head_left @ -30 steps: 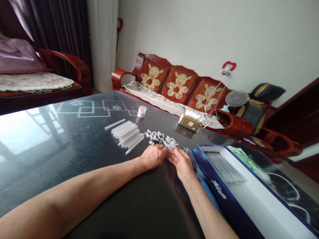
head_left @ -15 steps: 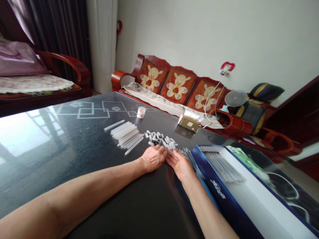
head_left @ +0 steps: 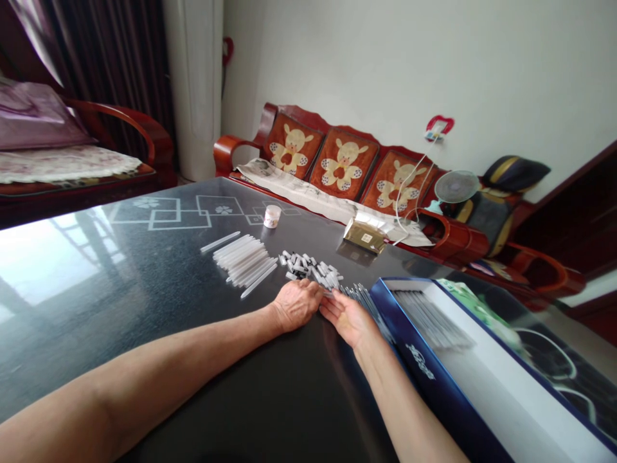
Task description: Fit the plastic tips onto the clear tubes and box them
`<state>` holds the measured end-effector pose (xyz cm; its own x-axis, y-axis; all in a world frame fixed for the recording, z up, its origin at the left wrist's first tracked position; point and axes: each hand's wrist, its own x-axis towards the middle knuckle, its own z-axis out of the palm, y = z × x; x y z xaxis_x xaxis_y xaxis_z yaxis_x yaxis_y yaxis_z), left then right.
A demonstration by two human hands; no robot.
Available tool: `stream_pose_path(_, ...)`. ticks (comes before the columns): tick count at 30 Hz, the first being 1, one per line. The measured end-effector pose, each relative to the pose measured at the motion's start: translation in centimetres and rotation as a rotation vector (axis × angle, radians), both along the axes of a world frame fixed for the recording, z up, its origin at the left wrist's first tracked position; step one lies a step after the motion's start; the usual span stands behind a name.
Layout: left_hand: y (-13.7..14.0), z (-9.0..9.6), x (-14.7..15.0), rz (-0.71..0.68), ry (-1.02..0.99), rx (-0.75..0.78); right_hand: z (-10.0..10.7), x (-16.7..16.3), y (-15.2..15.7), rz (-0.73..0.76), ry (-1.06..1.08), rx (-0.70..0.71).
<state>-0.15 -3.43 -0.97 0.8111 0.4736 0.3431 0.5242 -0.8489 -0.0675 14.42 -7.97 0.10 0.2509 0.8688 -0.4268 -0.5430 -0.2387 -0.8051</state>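
Note:
My left hand [head_left: 299, 305] is closed, back upward, over the dark table, its fingertips meeting those of my right hand [head_left: 348, 318]. Between them shows a sliver of a thin pale pen part [head_left: 329, 294], mostly hidden by the fingers. My right hand is palm up, pinching this part with thumb and fingers. Just beyond lies a pile of short white and black pen pieces [head_left: 312, 269]. Left of it, white pen barrels [head_left: 245, 258] lie side by side in a row. Thin refill-like sticks [head_left: 359, 296] lie right of my right hand, against a blue box.
The long blue box [head_left: 420, 363] with a white inside stands at right, holding a row of slim dark-tipped pens [head_left: 431, 318]. A small white cup [head_left: 272, 217] and a gold tissue box [head_left: 365, 235] stand farther back on the table [head_left: 159, 276]. Behind is a wooden sofa [head_left: 231, 154].
My hands stay together in almost the same spot, the right one turned very slightly. The view has shifted a little; the piles look unchanged.

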Motion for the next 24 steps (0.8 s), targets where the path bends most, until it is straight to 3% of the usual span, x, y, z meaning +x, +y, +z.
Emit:
stream_pose_path(6,0.4,-0.4,0.0,0.008,-0.119,0.055,0.3,-0.8,-0.5,-0.119,0.002,0.102)
stream_pose_path(13,0.4,-0.2,0.0,0.02,-0.166,0.053,0.3,-0.6,-0.8,-0.108,0.005,0.124)
stream_pose_path(24,0.3,-0.2,-0.3,0.047,-0.229,-0.096,-0.7,0.1,-1.3,-0.002,-0.224,0.374)
